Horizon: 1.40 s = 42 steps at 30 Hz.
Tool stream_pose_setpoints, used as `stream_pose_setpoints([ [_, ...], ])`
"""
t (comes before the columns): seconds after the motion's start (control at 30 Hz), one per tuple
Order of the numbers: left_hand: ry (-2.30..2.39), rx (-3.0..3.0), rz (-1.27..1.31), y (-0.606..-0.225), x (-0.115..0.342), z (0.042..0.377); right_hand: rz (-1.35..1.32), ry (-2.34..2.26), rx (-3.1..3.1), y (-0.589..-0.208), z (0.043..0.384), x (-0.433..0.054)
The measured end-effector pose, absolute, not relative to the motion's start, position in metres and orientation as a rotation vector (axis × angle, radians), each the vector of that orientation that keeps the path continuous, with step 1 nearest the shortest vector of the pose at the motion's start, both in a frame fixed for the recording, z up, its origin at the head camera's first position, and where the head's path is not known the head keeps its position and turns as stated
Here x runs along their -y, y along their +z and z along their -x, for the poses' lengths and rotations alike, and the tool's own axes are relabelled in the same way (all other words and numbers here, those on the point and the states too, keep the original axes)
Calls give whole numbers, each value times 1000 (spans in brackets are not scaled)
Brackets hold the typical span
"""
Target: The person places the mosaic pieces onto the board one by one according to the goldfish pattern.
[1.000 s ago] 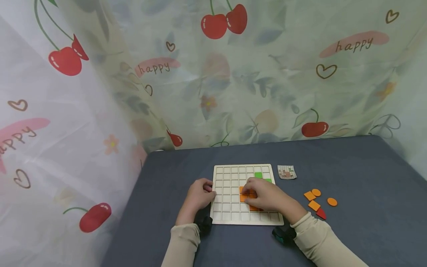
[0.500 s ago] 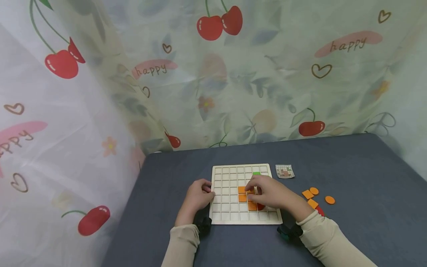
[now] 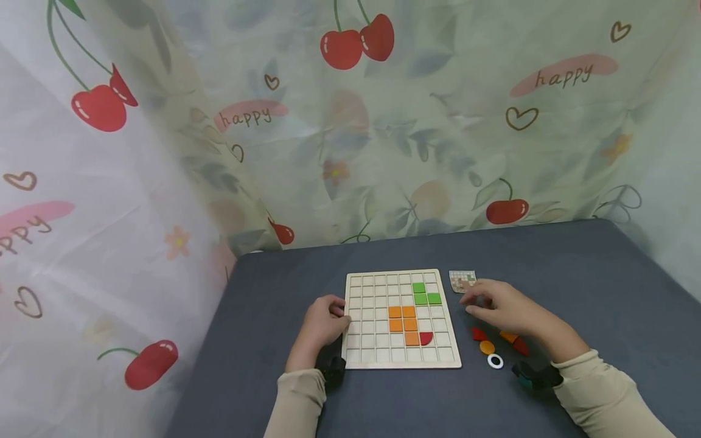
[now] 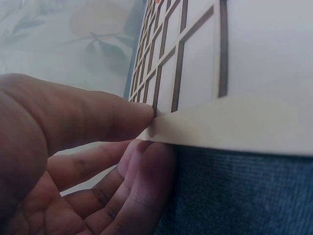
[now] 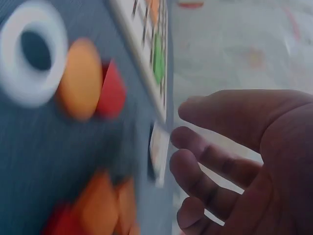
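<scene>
A pale wooden grid board (image 3: pixel 369 354) lies on the dark cloth. My left hand (image 3: pixel 323 319) pinches its left edge, thumb at the rim and fingertips against the side in the left wrist view. Set in the grid are several orange squares (image 3: pixel 409 324), a red quarter-round piece (image 3: pixel 426 338) and green squares (image 3: pixel 420 298). To the right of the board my right hand (image 3: pixel 504 309) is above the table, fingers loosely bent, and nothing shows between them. A small printed card (image 3: pixel 460 278) is partly covered by its fingertips.
Loose pieces lie near the right wrist: a red piece (image 3: pixel 479 333), an orange disc (image 3: pixel 487 347), a white ring (image 3: pixel 495 367), an orange piece (image 3: pixel 507 336) and another red one (image 3: pixel 521 347). A printed curtain (image 3: pixel 383 152) hangs behind the table.
My right hand has left the board and moved right to beside the card, uncovering the red quarter-round and the green squares. The left hand stays at the board's edge.
</scene>
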<state>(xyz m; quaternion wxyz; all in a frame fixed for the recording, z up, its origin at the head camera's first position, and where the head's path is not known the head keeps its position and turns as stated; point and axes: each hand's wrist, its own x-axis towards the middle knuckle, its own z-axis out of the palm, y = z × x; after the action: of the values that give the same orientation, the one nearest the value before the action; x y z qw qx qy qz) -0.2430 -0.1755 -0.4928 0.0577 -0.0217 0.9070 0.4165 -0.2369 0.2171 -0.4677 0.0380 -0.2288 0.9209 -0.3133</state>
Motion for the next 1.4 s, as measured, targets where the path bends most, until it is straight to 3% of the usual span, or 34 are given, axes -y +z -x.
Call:
stream_pose_setpoints([
  [0.33,1259,-2759,64,-492,176,243,644,-968,-2814,-480,232,-272],
  [0.73,1259,-2800,87,-485,192,245,762,-993,-2724,-476,252,-265],
  [1.07,1280,-2714,-18,-503,159,235,620,-1012,-2576,-507,218,-308],
  [1.4,1332,-2758,78,-492,180,235,739,-1016,-2537,-505,256,-292],
])
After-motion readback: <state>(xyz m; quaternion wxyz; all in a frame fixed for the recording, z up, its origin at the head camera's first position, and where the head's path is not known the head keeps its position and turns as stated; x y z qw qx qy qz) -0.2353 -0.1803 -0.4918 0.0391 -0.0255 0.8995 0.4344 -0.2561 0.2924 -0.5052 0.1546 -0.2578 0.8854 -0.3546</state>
